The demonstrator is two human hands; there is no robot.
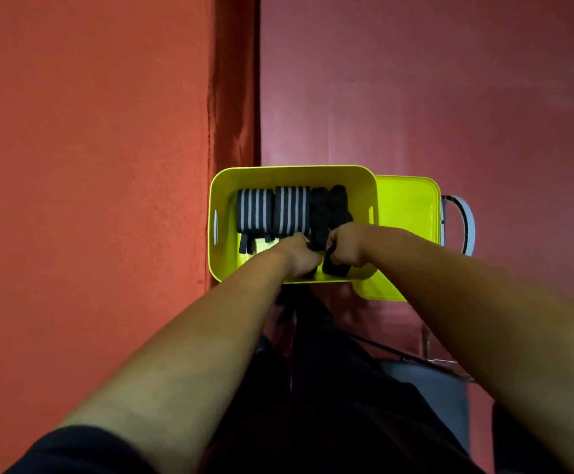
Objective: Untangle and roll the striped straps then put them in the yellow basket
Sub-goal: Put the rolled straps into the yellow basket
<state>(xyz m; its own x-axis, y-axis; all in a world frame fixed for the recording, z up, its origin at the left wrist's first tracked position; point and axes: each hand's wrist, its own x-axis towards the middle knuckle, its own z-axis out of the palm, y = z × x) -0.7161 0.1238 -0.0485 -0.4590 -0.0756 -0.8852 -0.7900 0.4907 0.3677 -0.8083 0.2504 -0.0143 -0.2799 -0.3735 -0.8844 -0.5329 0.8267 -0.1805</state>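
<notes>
Head view: we look down both bare forearms into the yellow basket (220, 206); it sits on a maroon surface, with a red cloth (90, 165) to the left.
Rolled straps: two striped rolls (254, 210) lie side by side, touching, in the far left part of the basket; short dark tails poke out of their near ends.
Dark tangle: a bundle of strap (330, 208) fills the right part of the basket, just beside the second roll; its stripes do not show from here.
Left hand: the left hand (299, 254) is inside the basket at the near wall; its fingers are curled tight on a near end of the tangle; the fingertips are hidden.
Right hand: the right hand (347, 244) is close beside it; its fingers are closed round another dark length that hangs toward the basket floor.
Handling, our judgement: the webbing looks soft, light and limp; not fragile, not slippery; it should flop and snag on itself rather than slide free.
Where to hold, our judgement: we would pinch one free end and feed the slack out with the other hand; pulling mid-bundle risks tightening the knot.
Other items: a yellow lid (408, 206) lies partly under the basket's right side; a pale loop (468, 220) shows beyond it.
</notes>
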